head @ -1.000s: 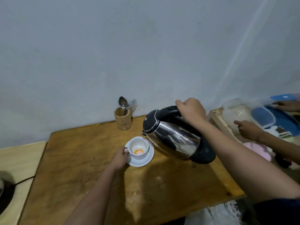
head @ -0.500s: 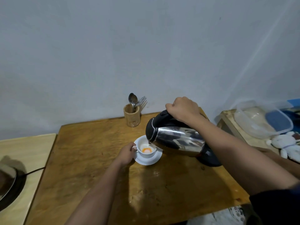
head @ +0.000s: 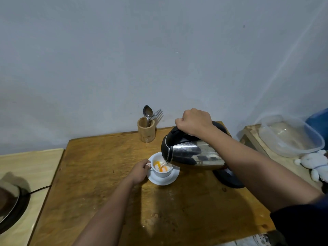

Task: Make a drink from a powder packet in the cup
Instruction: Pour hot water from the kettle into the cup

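Note:
A white cup (head: 162, 172) stands on a white saucer (head: 165, 180) on the wooden table (head: 106, 183). Orange powder and water show inside the cup. My left hand (head: 140, 172) pinches the cup's handle. My right hand (head: 194, 122) grips the black handle of a steel kettle (head: 193, 155), which is tipped far over with its spout just above the cup's rim. A thin stream of water runs from the spout into the cup. No powder packet is in view.
A wooden holder (head: 146, 130) with a spoon and fork stands at the back by the wall. The black kettle base (head: 229, 178) lies right of the saucer. A clear plastic tub (head: 289, 135) and a soft toy (head: 315, 165) sit on a side table at right. A cooker (head: 10, 208) sits far left.
The kettle has tipped further over the cup and water now flows in, spreading the orange powder. My left hand has stayed on the cup's handle.

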The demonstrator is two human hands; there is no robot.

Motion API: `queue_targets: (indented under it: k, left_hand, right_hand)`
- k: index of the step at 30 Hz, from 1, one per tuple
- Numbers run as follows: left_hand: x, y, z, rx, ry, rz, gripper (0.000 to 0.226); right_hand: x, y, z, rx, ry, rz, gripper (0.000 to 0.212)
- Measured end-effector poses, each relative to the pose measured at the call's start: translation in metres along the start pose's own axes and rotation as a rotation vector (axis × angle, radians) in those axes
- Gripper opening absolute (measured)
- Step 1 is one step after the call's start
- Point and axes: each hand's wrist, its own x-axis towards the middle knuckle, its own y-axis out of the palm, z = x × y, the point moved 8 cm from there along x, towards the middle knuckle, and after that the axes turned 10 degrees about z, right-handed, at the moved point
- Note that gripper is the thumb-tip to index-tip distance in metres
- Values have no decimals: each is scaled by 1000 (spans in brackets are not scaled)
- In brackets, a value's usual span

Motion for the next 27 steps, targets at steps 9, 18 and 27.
queue_targets:
  k: [9,18,27]
  left_hand:
    - [-1,0,0,-6,-12,-3,17]
    - [0,2,-2,17,-42,-34,21]
    - [0,1,-4,56,-60,-73,27]
  right_hand:
    - [2,0,-7,-7,20,9,38]
    - [-2,1,-14,12,28,20,37]
    - [-6,-5,-17,21,31,10,38]
